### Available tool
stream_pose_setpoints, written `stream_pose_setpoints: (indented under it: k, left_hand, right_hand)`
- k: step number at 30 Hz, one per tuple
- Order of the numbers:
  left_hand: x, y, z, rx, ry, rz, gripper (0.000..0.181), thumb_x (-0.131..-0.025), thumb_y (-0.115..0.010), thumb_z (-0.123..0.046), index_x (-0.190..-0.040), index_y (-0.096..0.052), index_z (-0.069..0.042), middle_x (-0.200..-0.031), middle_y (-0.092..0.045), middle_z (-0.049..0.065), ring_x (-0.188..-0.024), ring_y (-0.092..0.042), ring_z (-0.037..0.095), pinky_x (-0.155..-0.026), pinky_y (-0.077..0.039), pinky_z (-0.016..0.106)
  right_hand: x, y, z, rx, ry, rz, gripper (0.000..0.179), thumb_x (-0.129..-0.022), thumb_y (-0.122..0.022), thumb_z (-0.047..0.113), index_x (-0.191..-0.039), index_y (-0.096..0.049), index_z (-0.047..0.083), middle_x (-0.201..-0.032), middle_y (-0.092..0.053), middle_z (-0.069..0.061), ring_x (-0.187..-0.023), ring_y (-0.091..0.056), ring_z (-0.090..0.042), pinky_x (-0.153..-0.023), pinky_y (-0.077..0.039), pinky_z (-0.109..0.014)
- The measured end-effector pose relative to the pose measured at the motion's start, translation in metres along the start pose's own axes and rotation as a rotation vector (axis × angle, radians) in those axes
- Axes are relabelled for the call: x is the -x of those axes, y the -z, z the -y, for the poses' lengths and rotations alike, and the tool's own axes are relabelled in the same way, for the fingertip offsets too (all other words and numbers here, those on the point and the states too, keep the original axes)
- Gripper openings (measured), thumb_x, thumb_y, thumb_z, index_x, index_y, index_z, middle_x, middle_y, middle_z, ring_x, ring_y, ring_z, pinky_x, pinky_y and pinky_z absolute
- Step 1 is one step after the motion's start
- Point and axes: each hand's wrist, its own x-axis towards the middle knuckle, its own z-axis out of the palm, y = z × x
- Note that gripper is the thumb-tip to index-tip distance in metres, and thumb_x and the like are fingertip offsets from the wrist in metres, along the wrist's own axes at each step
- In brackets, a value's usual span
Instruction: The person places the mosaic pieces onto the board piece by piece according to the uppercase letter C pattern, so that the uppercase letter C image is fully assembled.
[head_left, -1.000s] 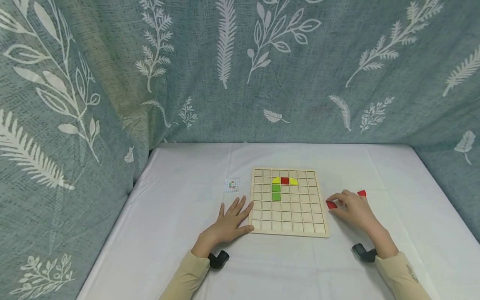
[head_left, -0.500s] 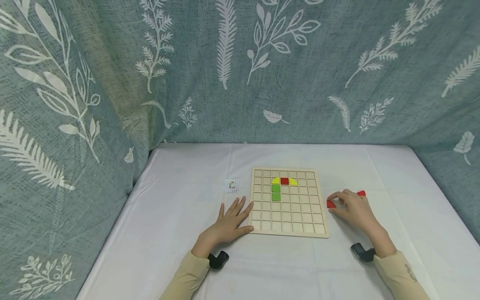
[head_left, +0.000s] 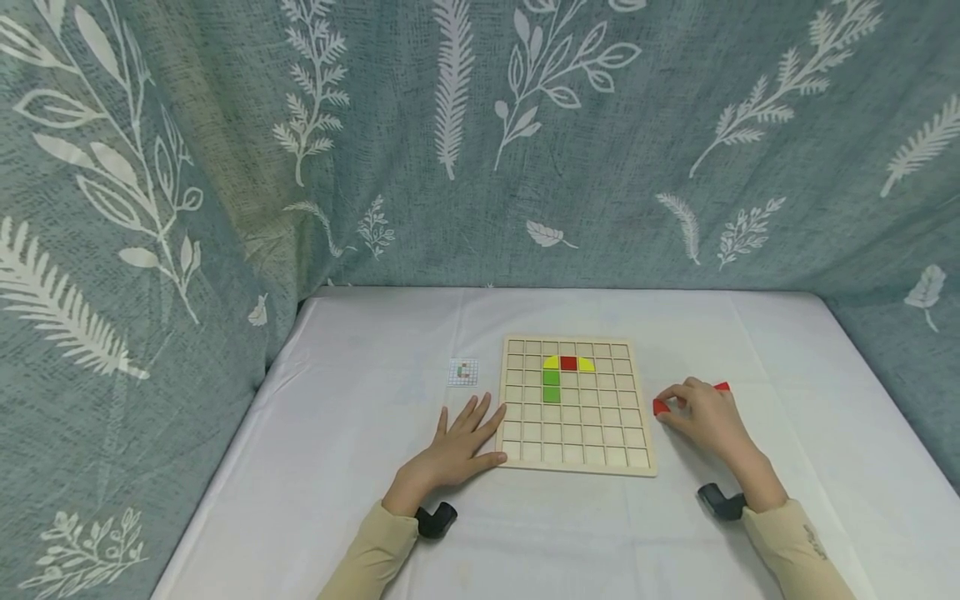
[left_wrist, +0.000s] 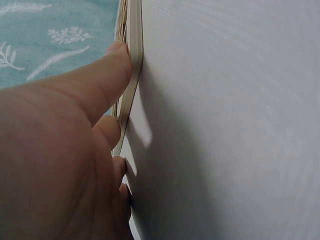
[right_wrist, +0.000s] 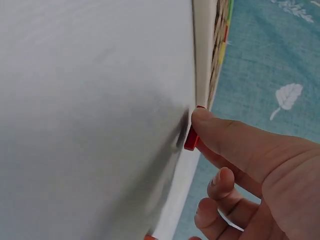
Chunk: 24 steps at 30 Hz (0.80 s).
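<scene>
In the head view a wooden grid board (head_left: 592,471) lies on the table. It bears two yellow rounded-corner tiles (head_left: 587,364), a dark red square tile (head_left: 568,363) and two green square tiles (head_left: 552,377) in a column. My left hand (head_left: 453,450) lies with fingers spread, its thumb and a fingertip touching the board's left edge. Just off the board's right side, my right hand (head_left: 705,417) pinches a small red tile (right_wrist: 190,139) between thumb and index finger. Another red tile (head_left: 722,387) lies behind that hand, and a bit of red shows beneath its fingers.
A small printed card (head_left: 463,372) with a coloured grid pattern lies left of the board. White cloth (head_left: 360,375) covers the table. A patterned blue-green curtain (head_left: 480,208) hangs behind it and along the sides. Each wrist wears a black camera mount (head_left: 722,502).
The pinched red tile has turned slightly in my right fingers, and that hand's wrist has shifted a little left. My left hand stays in place on the board's edge.
</scene>
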Motion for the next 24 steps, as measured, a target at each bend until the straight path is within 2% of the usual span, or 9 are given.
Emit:
stream_pose_setpoints:
  k: [5,10,14,24]
  left_hand:
    - [0.001,0.001,-0.001,0.002,0.000,0.003,0.069,-0.094,-0.047,-0.045,-0.150,-0.018,-0.018,-0.156,-0.005,0.010,-0.144,0.002,0.029,-0.108,0.010,0.061]
    - [0.000,0.001,-0.001,0.001,-0.001,-0.001,0.069,-0.094,-0.048,-0.045,-0.149,-0.018,-0.018,-0.156,-0.005,0.010,-0.143,0.002,0.030,-0.108,0.009,0.061]
    - [0.000,0.001,-0.001,0.002,-0.004,-0.002,0.069,-0.094,-0.048,-0.045,-0.149,-0.018,-0.018,-0.156,-0.005,0.010,-0.143,0.002,0.030,-0.108,0.009,0.061]
    - [0.000,0.000,0.000,0.009,-0.003,-0.007,0.069,-0.093,-0.048,-0.045,-0.149,-0.019,-0.018,-0.156,-0.006,0.010,-0.143,0.002,0.030,-0.108,0.009,0.061]
  right_hand:
    - [-0.001,0.004,0.002,0.002,0.015,-0.022,0.022,-0.076,-0.076,0.019,-0.095,-0.071,0.010,-0.070,-0.050,0.000,-0.062,-0.042,-0.013,-0.066,-0.032,-0.038]
    - [-0.005,0.007,0.010,-0.018,0.038,-0.037,0.023,-0.075,-0.076,0.019,-0.096,-0.071,0.010,-0.070,-0.050,-0.001,-0.059,-0.041,-0.013,-0.063,-0.030,-0.034]
    - [-0.009,0.007,0.019,-0.047,0.043,-0.025,0.025,-0.075,-0.077,0.021,-0.097,-0.071,0.010,-0.069,-0.048,0.000,-0.060,-0.040,-0.013,-0.065,-0.030,-0.034]
    - [-0.022,-0.002,0.040,-0.053,0.098,-0.020,0.021,-0.077,-0.075,0.021,-0.097,-0.071,0.014,-0.070,-0.048,0.001,-0.060,-0.039,-0.011,-0.064,-0.030,-0.034]
